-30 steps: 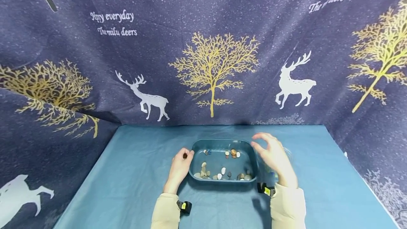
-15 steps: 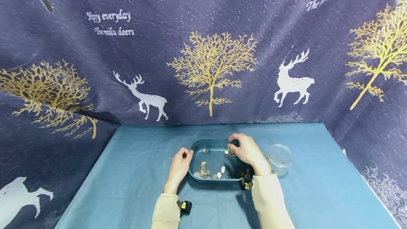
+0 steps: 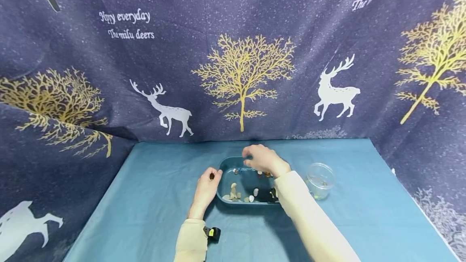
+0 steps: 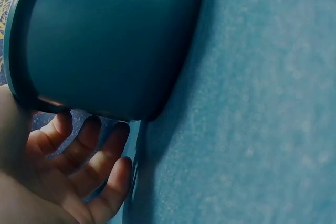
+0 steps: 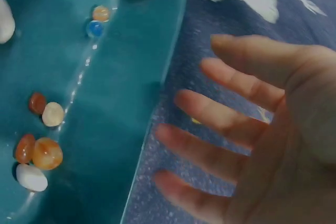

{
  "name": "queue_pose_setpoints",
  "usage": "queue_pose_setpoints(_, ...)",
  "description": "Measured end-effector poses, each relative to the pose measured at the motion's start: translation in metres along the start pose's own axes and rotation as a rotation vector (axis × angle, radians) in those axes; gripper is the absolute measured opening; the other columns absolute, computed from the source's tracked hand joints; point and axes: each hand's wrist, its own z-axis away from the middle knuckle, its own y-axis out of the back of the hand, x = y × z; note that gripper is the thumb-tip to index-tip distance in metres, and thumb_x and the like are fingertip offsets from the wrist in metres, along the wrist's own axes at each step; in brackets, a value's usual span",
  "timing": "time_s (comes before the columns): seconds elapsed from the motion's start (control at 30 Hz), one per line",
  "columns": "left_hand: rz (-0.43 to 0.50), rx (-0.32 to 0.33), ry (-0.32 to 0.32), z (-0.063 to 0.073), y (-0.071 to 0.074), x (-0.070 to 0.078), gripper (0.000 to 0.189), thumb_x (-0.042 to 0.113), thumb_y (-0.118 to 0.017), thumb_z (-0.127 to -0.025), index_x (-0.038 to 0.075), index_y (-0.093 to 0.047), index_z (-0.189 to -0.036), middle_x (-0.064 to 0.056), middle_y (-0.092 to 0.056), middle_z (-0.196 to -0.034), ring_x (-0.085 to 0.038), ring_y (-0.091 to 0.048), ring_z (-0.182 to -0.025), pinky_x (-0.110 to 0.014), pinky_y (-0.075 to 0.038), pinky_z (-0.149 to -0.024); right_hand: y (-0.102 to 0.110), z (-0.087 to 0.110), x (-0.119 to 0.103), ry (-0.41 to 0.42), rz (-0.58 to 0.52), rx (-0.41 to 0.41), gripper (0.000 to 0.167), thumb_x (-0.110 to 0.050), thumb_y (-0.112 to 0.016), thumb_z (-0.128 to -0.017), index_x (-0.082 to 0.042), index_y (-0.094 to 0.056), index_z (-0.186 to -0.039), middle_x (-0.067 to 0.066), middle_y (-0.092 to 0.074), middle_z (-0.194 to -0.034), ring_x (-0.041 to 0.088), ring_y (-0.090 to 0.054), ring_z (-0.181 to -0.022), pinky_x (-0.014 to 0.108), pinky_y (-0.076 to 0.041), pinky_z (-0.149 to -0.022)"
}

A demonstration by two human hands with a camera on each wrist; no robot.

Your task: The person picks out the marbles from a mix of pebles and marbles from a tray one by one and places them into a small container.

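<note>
A dark teal tub (image 3: 245,182) stands on the table with small stones scattered over its floor. At its left end my left hand (image 3: 206,185) grips the rim; in the left wrist view its fingers (image 4: 102,163) are bent against the outer wall. My right hand (image 3: 263,159) hovers over the far rim, fingers (image 5: 220,119) apart and loosely bent, holding nothing. Along the far side, the right wrist view shows a blue stone (image 5: 95,29), an orange stone (image 5: 47,153) and a white stone (image 5: 31,177). Pale stones (image 3: 233,191) lie at the front left. My right forearm hides the tub's right end.
A clear round container (image 3: 320,180) stands to the right of the tub, beyond my right sleeve (image 3: 309,213). Blue cloth (image 3: 164,197) covers the table. A dark curtain (image 3: 218,11) with deer and trees hangs behind it.
My right hand has moved left from the tub's right end, across the tub to its far rim. The clear container has come into fuller view. My left hand stays at the left rim.
</note>
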Motion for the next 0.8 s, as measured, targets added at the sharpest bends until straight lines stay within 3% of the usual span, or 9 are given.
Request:
queue_pose_setpoints(0.07, 0.003, -0.005, 0.007, 0.0, 0.001, 0.0, 0.029, 0.038, -0.055, -0.101, 0.014, -0.053, -0.084, -0.003, -0.049, -0.074, -0.021, -0.046, -0.062, -0.034, -0.039, -0.061, 0.0, -0.008, -0.003, 0.018, 0.066, -0.041, 0.031, -0.025, -0.063, -0.098, -0.017, -0.063, -0.128, 0.003, -0.061, -0.126, 0.027, -0.058, -0.113, 0.054, -0.044, -0.091)
queue_pose_setpoints(0.17, 0.003, -0.008, 0.008, -0.001, 0.0, 0.0, 0.029, 0.038, -0.055, -0.101, 0.014, -0.053, -0.084, -0.002, -0.049, -0.073, -0.02, -0.047, -0.062, -0.034, -0.039, -0.061, 0.0, -0.015, -0.007, 0.044, 0.148, -0.031, 0.029, -0.021, -0.064, -0.097, -0.018, -0.065, -0.125, 0.003, -0.063, -0.123, 0.027, -0.059, -0.111, 0.054, -0.046, -0.089)
queue_pose_setpoints(0.33, 0.001, -0.001, 0.01, -0.002, 0.001, -0.001, 0.028, 0.036, -0.055, -0.101, 0.014, -0.052, -0.083, -0.002, -0.049, -0.073, -0.02, -0.047, -0.062, -0.033, -0.039, -0.061, -0.005, -0.019, -0.018, 0.055, 0.16, -0.065, 0.025, -0.022, -0.067, -0.095, -0.018, -0.069, -0.12, 0.002, -0.064, -0.117, 0.025, -0.058, -0.108, 0.049, -0.047, -0.089)
queue_pose_setpoints(0.6, -0.018, -0.007, 0.012, -0.002, 0.001, 0.0, 0.029, 0.038, -0.054, -0.101, 0.015, -0.053, -0.083, -0.002, -0.05, -0.073, -0.02, -0.046, -0.061, -0.034, -0.038, -0.06, -0.032, -0.032, -0.017, -0.041, 0.245, -0.219, 0.037, -0.023, -0.07, -0.092, -0.021, -0.064, -0.128, 0.002, -0.059, -0.129, 0.024, -0.053, -0.12, 0.046, -0.044, -0.095)
queue_pose_setpoints(0.8, -0.016, -0.001, 0.009, -0.002, 0.0, -0.002, 0.03, 0.038, -0.054, -0.101, 0.015, -0.053, -0.083, -0.002, -0.049, -0.072, -0.02, -0.047, -0.062, -0.033, -0.038, -0.061, -0.049, -0.045, -0.019, -0.044, 0.382, -0.218, 0.029, -0.016, -0.066, -0.095, -0.02, -0.066, -0.124, 0.003, -0.062, -0.121, 0.023, -0.058, -0.111, 0.041, -0.049, -0.089)
